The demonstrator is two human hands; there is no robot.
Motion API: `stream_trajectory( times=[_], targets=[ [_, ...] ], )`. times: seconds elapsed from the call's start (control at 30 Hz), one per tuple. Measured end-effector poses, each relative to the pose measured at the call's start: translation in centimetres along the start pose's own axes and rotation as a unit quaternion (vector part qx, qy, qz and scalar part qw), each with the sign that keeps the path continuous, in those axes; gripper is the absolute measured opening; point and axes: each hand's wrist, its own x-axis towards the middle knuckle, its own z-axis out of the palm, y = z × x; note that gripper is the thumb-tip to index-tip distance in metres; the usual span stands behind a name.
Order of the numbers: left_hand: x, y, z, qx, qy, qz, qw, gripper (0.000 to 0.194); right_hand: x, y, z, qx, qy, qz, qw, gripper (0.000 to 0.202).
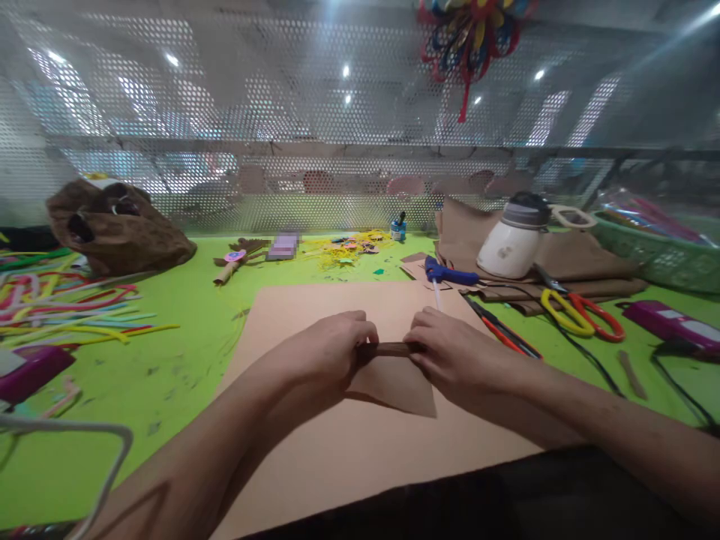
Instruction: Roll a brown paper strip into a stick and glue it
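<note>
A piece of brown paper [394, 386] is stretched between my two hands, its far edge rolled into a narrow dark tube. My left hand [343, 341] pinches the left end of that roll, fingers curled over it. At the other end, my right hand [442, 345] grips with thumb and fingers pressed together. The loose part of the paper hangs toward me over a large tan board [315, 450]. Just beyond my right hand lies a blue glue gun [453, 274], its white glue stick pointing toward me.
Right: yellow-and-red-handled scissors [582, 313], a white bottle [509, 244] on folded brown paper [590, 259], a green basket [658, 251] and a purple case [672, 326]. Left: colourful pipe cleaners [84, 307] and a brown paper bag [121, 232]. Yellow scraps [343, 251] lie before a perforated metal screen [281, 105].
</note>
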Motion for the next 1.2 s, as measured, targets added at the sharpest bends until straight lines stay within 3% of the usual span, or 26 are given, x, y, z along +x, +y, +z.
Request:
stream_trajectory(
  times=[0.13, 0.4, 0.73, 1.0, 1.1, 1.2],
  targets=[
    [0.2, 0.7, -0.4, 0.039, 0.003, -0.007, 0.999, 0.015, -0.3, -0.8, 0.7, -0.031, 0.020, 0.014, 0.999, 0.012],
    [0.0, 1.3, -0.8, 0.064, -0.013, -0.009, 0.998, 0.011, -1.8, -0.3, 1.2, 0.048, 0.020, 0.029, 0.998, 0.015],
    [0.1, 0.7, 0.1, 0.064, 0.034, 0.018, 0.997, 0.012, -1.2, -0.1, 1.2, -0.111, 0.030, -0.062, 0.991, 0.016],
    [-0.9, 2.0, 0.5, 0.056, 0.108, 0.022, 0.992, 0.014, 0.9, 0.2, 0.4, -0.005, 0.013, 0.013, 1.000, 0.014],
    [-1.2, 2.2, -0.1, 0.027, 0.121, -0.012, 0.992, 0.010, 2.3, 0.2, 0.5, 0.015, 0.029, -0.011, 0.999, 0.015],
    [-0.9, 1.6, -0.6, -0.032, 0.094, -0.053, 0.994, 0.007, 2.7, -0.1, 0.7, 0.037, 0.065, -0.046, 0.996, 0.014]
  ],
)
